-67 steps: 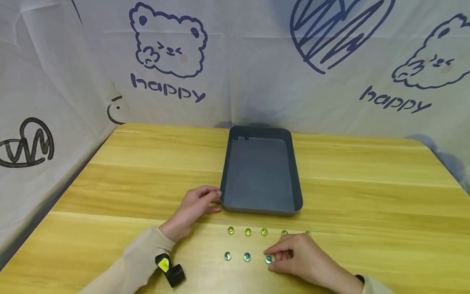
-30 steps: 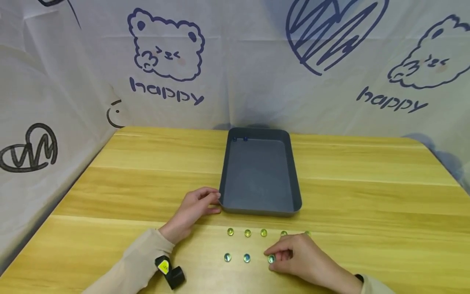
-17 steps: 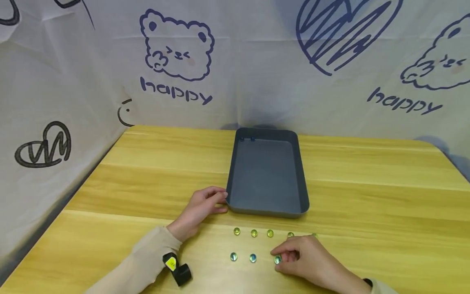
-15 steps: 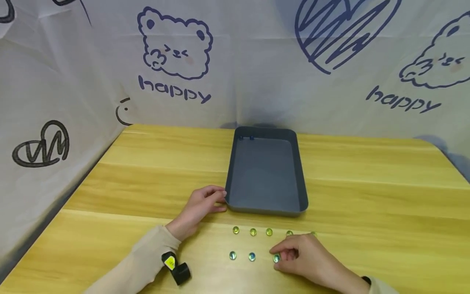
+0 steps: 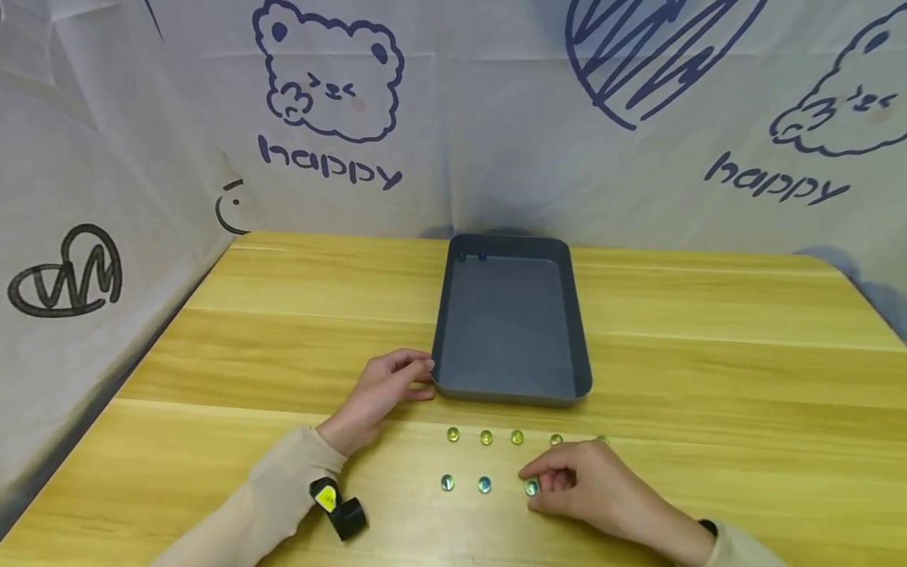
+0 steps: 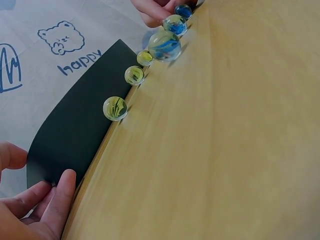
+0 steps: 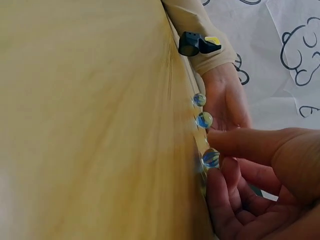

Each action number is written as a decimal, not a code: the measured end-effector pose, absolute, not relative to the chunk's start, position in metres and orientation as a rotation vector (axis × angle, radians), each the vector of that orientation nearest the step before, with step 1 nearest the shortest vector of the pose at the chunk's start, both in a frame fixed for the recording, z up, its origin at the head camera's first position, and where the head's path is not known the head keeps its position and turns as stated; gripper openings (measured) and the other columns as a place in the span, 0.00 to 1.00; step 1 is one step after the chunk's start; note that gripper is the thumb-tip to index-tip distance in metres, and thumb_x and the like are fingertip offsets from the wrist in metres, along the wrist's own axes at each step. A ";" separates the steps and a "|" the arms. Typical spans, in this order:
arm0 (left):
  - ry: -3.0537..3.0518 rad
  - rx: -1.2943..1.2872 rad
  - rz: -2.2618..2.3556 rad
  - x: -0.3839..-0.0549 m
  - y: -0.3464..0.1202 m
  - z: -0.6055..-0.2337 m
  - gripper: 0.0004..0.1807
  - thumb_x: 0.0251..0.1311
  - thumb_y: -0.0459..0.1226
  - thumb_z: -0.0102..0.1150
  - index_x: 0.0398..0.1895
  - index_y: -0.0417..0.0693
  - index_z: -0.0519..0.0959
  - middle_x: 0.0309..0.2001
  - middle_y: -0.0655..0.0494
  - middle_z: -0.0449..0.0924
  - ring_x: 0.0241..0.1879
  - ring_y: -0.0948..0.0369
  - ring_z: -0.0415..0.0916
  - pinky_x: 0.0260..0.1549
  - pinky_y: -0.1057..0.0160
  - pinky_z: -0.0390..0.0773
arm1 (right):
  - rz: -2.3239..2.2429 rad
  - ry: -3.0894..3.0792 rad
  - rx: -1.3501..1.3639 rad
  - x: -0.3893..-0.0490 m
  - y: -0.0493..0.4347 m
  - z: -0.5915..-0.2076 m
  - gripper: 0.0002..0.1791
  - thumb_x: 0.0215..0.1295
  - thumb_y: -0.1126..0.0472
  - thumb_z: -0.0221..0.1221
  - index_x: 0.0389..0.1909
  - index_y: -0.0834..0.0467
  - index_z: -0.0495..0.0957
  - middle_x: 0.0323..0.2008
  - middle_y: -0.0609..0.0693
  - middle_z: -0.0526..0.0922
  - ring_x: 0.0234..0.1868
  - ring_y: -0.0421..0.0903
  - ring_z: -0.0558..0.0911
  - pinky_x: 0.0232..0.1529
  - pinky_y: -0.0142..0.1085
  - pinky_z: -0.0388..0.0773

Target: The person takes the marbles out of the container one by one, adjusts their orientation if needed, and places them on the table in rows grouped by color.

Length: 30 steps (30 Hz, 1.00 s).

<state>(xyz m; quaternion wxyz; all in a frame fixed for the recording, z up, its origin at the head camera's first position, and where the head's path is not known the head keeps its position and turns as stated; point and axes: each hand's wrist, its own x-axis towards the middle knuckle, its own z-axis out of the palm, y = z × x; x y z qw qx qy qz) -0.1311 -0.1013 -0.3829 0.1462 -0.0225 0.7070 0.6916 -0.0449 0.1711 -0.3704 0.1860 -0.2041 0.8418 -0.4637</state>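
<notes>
My right hand (image 5: 591,480) holds its thumb and fingertips around a clear marble with blue swirls (image 7: 211,157), low over the wooden table. To its left lie two more blue-swirled marbles (image 5: 485,484), spaced apart in a row. Behind them runs a row of yellow-green marbles (image 5: 486,437), its right end partly hidden by the right hand. My left hand (image 5: 379,390) rests its fingertips against the near left corner of a dark grey rectangular tray (image 5: 510,398). Two dark blue marbles (image 5: 483,257) sit in the tray's far left corner.
The wooden table (image 5: 708,394) spreads out on both sides of the tray. A white cloth (image 5: 496,157) with bear and heart drawings hangs behind and to the left. A black camera (image 5: 338,510) is strapped to the left wrist.
The marble at the right hand has shifted slightly right, away from its row, within the fingers. Both hands otherwise stay in place. The head view has swayed a little.
</notes>
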 end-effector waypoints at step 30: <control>2.008 -0.064 1.997 -0.133 -0.102 -0.384 0.17 0.67 0.31 0.50 0.55 0.27 0.73 0.49 0.38 0.74 0.43 0.57 0.77 0.45 0.61 0.83 | -1.243 2.405 -0.619 -0.047 0.176 -0.365 0.12 0.55 0.62 0.69 0.39 0.62 0.85 0.23 0.38 0.77 0.25 0.33 0.74 0.25 0.28 0.77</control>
